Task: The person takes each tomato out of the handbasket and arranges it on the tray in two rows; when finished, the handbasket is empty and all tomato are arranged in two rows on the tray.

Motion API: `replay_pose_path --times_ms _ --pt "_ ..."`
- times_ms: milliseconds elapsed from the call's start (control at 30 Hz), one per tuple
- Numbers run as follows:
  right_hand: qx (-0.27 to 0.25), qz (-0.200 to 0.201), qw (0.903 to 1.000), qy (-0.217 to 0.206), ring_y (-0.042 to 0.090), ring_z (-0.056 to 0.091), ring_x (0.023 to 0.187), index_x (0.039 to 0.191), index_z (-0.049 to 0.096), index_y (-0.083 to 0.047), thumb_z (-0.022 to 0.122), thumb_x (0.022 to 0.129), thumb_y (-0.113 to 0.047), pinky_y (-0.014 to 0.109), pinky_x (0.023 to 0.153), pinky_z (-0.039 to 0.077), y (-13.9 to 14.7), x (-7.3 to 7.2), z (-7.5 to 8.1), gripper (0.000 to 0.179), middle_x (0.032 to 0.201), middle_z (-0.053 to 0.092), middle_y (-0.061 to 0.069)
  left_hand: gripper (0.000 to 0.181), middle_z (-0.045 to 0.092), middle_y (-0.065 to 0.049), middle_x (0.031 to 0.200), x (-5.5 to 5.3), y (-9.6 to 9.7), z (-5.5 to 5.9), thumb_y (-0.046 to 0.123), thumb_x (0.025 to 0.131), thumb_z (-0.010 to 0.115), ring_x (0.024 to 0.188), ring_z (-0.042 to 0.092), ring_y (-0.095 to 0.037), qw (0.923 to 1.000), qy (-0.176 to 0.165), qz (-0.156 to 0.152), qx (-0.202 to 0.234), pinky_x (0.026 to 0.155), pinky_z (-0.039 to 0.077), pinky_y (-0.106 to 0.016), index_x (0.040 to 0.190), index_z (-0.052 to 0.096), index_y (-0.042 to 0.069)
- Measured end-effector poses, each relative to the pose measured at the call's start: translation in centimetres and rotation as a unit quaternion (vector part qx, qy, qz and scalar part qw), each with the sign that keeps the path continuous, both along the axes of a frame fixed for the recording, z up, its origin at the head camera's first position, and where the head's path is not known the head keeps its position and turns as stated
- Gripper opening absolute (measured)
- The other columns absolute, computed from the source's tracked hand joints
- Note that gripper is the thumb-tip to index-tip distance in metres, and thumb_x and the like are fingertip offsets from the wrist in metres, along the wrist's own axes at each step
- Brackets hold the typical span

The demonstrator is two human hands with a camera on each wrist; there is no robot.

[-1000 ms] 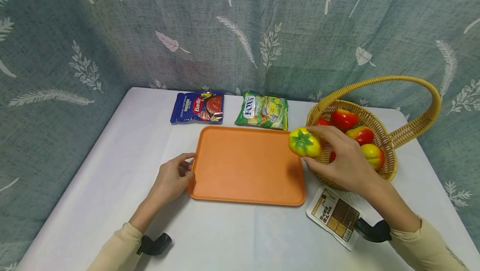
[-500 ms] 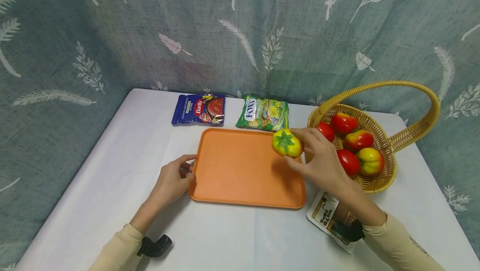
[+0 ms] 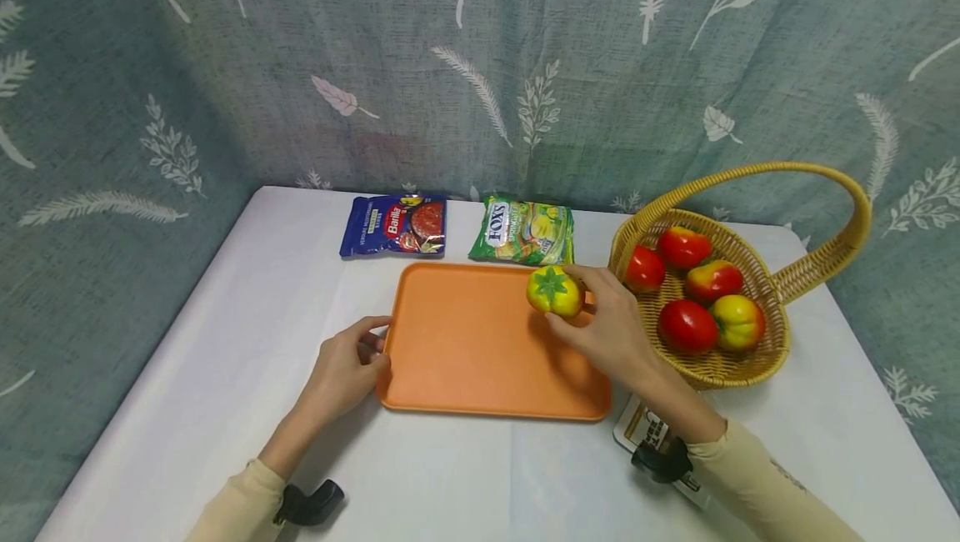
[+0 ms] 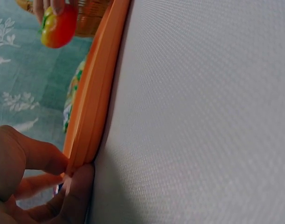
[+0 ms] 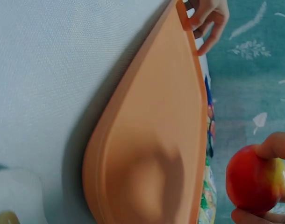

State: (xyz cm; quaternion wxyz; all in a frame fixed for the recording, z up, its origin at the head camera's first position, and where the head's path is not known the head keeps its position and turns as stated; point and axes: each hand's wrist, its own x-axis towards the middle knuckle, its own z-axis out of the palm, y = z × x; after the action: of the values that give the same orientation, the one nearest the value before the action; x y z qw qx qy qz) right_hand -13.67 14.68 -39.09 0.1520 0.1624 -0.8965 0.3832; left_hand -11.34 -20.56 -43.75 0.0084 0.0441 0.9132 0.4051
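My right hand (image 3: 603, 321) pinches a yellow-and-red fruit (image 3: 553, 292) with a green star-shaped leafy top. It hangs above the right part of an orange tray (image 3: 465, 342) and casts a shadow on it. In the right wrist view the fruit (image 5: 250, 179) shows its red side, thumb and fingers on either side. My left hand (image 3: 347, 367) holds the tray's left rim; in the left wrist view its thumb and a finger (image 4: 49, 156) meet at the rim's end. The other left fingers curl behind the rim.
A wicker basket (image 3: 780, 342) with a tall handle stands right of the tray, with several red and yellow fruits (image 3: 688, 327) inside. Behind the tray lie a blue Barilla pouch (image 3: 395, 226) and a green FOX'S bag (image 3: 522, 231). A brown-and-white packet (image 3: 637, 427) lies partly under the right forearm.
My right hand has carried the fruit leftward from the basket's edge to above the tray, uncovering more fruits in the basket. The left hand stays at the tray's left rim.
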Motion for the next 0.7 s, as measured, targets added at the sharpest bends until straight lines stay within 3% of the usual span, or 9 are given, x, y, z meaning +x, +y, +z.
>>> replay_pose_path --times_ms 300,567,700 --pt "0.011 -0.027 0.9995 -0.01 0.027 0.059 0.103 0.13 0.061 -0.002 0.084 0.076 -0.019 0.042 0.083 0.052 -0.4 -0.6 -1.1 0.061 0.116 0.063 0.016 0.05 0.064 -0.007 0.09 0.1 0.0 0.0 -0.002 0.078 0.062 0.07 0.059 -0.014 1.0 0.008 0.003 0.002 0.062 0.045 -0.025 0.128 0.063 0.002" --pt "0.006 -0.042 0.9989 -0.018 0.029 0.058 0.098 0.13 0.06 0.002 0.082 0.078 -0.014 0.041 0.077 0.05 -0.6 -1.4 -2.2 0.058 0.115 0.063 0.02 0.05 0.064 -0.007 0.089 0.1 0.0 -0.2 -0.002 0.078 0.062 0.069 0.058 -0.014 0.9998 0.017 0.001 0.005 0.061 0.044 -0.025 0.127 0.063 0.002" --pt "0.006 -0.048 0.9983 -0.032 0.032 0.058 0.103 0.133 0.057 0.003 0.081 0.079 -0.013 0.044 0.084 0.05 -0.7 -1.6 -2.8 0.061 0.119 0.061 0.022 0.05 0.064 -0.007 0.089 0.0 0.0 -0.3 -0.003 0.078 0.062 0.069 0.058 -0.014 0.9998 0.019 -0.001 0.004 0.061 0.044 -0.025 0.128 0.063 0.002"
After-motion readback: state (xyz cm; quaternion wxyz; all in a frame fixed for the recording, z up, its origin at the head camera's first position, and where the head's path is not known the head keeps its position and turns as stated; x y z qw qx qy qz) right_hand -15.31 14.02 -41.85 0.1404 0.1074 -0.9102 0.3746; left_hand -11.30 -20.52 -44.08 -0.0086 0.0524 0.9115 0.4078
